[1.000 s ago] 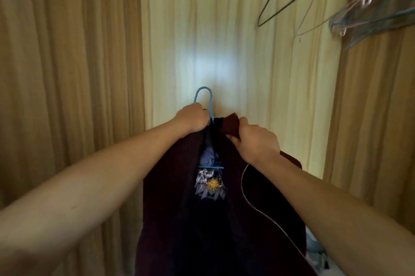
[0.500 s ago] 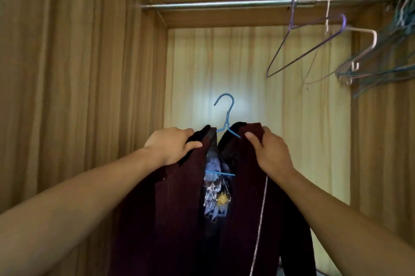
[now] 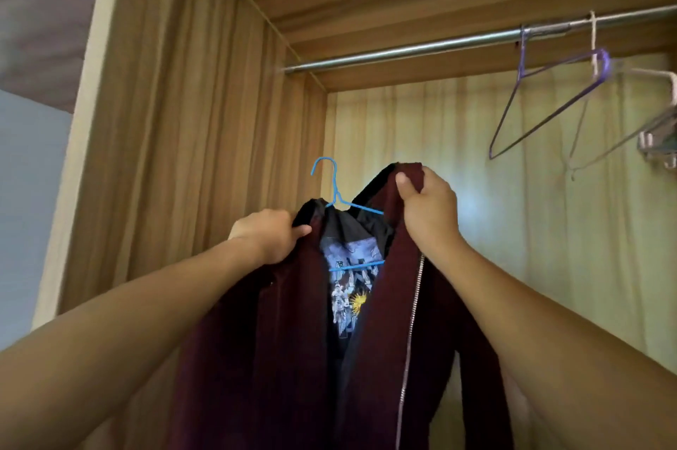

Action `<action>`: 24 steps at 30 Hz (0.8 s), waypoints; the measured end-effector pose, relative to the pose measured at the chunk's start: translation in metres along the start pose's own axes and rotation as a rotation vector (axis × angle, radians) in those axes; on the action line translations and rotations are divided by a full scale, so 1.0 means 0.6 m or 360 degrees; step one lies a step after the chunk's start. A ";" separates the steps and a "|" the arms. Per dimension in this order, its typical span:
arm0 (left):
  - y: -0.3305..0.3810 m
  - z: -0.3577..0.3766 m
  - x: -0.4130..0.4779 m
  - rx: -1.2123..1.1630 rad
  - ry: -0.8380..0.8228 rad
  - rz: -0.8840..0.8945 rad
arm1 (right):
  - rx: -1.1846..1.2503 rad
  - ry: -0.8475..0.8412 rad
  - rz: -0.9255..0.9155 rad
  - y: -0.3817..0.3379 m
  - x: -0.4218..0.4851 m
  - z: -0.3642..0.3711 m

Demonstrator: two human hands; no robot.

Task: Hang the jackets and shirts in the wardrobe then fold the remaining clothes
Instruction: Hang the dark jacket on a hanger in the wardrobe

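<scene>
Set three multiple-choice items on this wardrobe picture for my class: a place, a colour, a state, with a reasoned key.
1. Where is the blue hanger relative to the rail? A. Hooked on it. B. Below it, unhooked. C. Above it.
2. What colour is the jacket? A. Maroon. B. Green. C. White.
3. What are the left hand and right hand doing? A. Gripping the jacket. B. Hanging open. C. Holding the rail.
Key: B, its hook hangs free; A, dark red cloth; A, fingers curl round it.
</scene>
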State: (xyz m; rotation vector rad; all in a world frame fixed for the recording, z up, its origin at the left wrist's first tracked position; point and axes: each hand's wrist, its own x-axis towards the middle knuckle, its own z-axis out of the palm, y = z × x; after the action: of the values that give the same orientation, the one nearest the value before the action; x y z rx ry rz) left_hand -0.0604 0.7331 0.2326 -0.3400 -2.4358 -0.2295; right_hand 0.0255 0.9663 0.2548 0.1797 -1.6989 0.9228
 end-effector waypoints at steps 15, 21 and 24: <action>0.012 -0.145 0.130 0.0256 0.0366 0.0017 | -0.0184 -0.0640 0.0057 0.060 0.045 0.145; 0.023 -0.181 0.234 0.0375 0.0428 0.0022 | 0.0174 -0.0659 0.0316 0.068 0.148 0.194; 0.026 -0.200 0.276 0.0425 0.0481 0.0023 | 0.0236 -0.0653 0.0381 0.071 0.209 0.225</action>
State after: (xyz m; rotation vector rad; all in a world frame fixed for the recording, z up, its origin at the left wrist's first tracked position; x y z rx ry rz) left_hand -0.1086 0.7487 0.4312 -0.1881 -2.1303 0.0497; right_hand -0.1440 0.9485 0.3366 0.2842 -2.0604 1.2558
